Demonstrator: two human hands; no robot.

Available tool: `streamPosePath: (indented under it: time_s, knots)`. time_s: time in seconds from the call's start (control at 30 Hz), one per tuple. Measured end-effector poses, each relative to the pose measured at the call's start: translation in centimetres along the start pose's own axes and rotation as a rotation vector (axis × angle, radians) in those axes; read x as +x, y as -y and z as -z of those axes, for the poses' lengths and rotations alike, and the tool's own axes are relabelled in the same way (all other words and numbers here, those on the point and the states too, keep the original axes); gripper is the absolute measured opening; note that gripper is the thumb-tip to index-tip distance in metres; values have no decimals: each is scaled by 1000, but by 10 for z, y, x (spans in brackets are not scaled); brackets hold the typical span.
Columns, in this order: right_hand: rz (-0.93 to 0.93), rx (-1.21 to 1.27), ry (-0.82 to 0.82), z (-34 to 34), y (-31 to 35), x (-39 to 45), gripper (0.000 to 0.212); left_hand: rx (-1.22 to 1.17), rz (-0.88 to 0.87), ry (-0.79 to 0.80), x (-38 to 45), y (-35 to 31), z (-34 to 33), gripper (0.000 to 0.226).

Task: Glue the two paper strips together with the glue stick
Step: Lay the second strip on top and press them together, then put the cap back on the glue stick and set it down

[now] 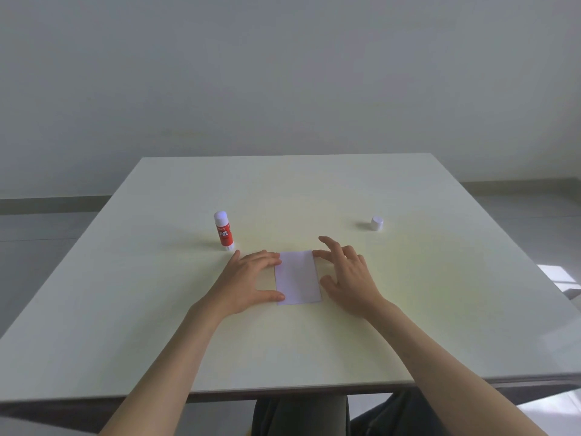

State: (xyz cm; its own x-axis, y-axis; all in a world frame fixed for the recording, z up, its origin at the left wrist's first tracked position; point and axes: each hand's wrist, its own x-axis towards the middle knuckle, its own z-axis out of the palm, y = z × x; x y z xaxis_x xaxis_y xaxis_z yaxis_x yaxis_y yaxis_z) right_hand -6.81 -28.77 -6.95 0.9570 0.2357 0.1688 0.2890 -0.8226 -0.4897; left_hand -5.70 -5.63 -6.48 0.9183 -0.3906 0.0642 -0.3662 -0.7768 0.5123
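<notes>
1. A white rectangular paper piece [298,277] lies flat near the middle of the pale square table [440,278]; whether it is one strip or two stacked strips I cannot tell.
2. A red glue stick with white ends [224,230] stands upright, uncapped, beyond the paper and to its left; its small white cap [376,223] sits well apart, beyond the paper to the right.
3. The left hand [251,278] lies flat, fingers straight, fingertips and thumb touching the paper's left edge.
4. The right hand [349,275] is spread with fingers loosely bent, fingertips at the paper's right edge, holding nothing.
5. Bare tabletop lies between the paper and the table's near edge, crossed only by both forearms.
</notes>
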Motion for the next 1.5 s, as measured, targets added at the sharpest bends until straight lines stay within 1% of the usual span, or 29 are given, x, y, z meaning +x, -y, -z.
streamPosePath:
  time_s: [0.17, 0.27, 0.43, 0.6, 0.67, 0.8, 0.9, 1.1, 1.23, 1.37, 1.5]
  knots:
    - [17, -57, -6, 1, 2, 1, 66, 3, -11, -8, 0, 0, 0, 68]
    - [55, -183, -21, 0, 5, 3, 58, 3, -23, -10, 0, 0, 1, 66]
    - [45, -350, 35, -4, 3, 6, 45, 2, -14, 13, 2, 0, 1, 60]
    - [28, -377, 47, -7, 4, 5, 52, 36, -28, 12, 3, 2, 0, 55]
    - [23, -360, 49, -8, 4, 4, 51, 41, -30, 10, 3, 3, 0, 56]
    - [-21, -242, 48, -5, 2, 6, 45, 35, -36, 2, 4, 3, 0, 55]
    - [-43, -166, 40, -3, 3, 6, 44, 11, -1, -1, 3, 3, -1, 55]
    - [-31, -96, 21, 1, 2, 5, 50, -18, 12, -18, 4, 3, 0, 55]
    - [-53, 6, -5, 1, 2, 5, 58, -44, 1, -29, 4, 1, 2, 54]
    - [-77, 89, -32, 2, 1, 5, 58, -97, 4, -23, 3, -2, 4, 53]
    - [-77, 95, -31, 2, 1, 4, 56, -124, 19, -10, 2, -2, 5, 53]
